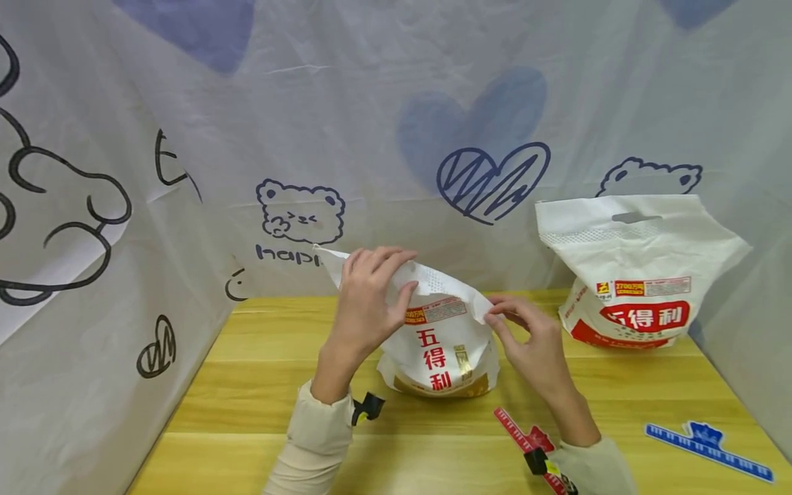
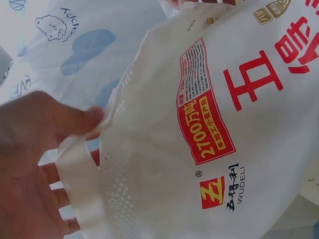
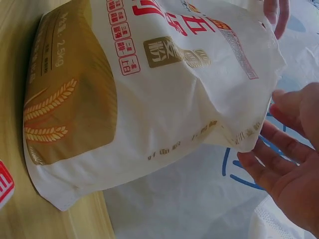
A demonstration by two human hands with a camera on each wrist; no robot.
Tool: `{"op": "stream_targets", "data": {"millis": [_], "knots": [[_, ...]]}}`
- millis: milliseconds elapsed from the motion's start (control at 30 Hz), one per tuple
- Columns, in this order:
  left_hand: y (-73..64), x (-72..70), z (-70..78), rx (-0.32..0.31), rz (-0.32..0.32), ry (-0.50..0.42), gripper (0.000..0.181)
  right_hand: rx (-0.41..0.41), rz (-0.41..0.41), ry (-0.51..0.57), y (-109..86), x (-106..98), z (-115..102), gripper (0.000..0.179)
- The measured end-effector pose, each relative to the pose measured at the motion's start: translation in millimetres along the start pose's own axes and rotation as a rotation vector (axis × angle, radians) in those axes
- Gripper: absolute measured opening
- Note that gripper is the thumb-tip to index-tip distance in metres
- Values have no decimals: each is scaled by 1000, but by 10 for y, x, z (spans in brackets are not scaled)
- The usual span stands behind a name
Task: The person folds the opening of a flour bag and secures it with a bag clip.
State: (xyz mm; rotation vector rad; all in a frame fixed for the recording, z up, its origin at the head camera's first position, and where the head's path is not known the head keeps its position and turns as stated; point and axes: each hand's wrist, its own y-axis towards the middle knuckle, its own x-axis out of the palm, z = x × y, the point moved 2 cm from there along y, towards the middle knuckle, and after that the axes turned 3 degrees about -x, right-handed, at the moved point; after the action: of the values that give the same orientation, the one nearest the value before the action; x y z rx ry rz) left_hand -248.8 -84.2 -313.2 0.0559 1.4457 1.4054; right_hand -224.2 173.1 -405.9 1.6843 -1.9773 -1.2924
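White and slack toward its top, the bag point(image 1: 436, 357) stands on the table point(image 1: 260, 385) below and between the two hands, its top edge point(image 1: 445, 278) sloping down from the left hand point(image 1: 368, 302) to the right hand point(image 1: 535, 350). Working that edge well would seem to call for bringing both hands level, drawing it taut so the creases smooth out, and pulling lightly enough that the base stays flat. Even tension probably matters most, since a harder tug on one side could twist the thin wall. As for the grip, the left hand is clamped on the top edge, fingers passing behind it and thumb on the near side; how firmly it presses cannot be told. The right hand pinches the other end, thumb and forefinger close together on the material. Just below the right wrist lies a red clip point(image 1: 510, 426), partly hidden by the wrist camera point(image 1: 537, 462); a blue clip point(image 1: 708, 450) lies farther out, and the other bag point(image 1: 643, 289) stands beyond that hand, to its right.
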Motion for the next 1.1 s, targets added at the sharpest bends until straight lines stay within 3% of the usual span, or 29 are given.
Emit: {"op": "stream_targets", "data": {"millis": [167, 300, 500, 867, 1100], "knots": [[-14, -10, -63, -65, 6, 37, 53, -2, 31, -37, 10, 27, 8, 18], [-28, -16, -119, -91, 16, 51, 45, 15, 48, -54, 13, 44, 18, 23], [-7, -21, -132, -72, 11, 6, 22, 15, 78, -63, 7, 57, 72, 25], [-29, -18, -76, -25, 13, -62, 13, 0, 106, -144, 18, 63, 78, 17], [-60, -16, -32, 3, 52, -104, 14, 0, 127, -148, 13, 47, 100, 17]]}}
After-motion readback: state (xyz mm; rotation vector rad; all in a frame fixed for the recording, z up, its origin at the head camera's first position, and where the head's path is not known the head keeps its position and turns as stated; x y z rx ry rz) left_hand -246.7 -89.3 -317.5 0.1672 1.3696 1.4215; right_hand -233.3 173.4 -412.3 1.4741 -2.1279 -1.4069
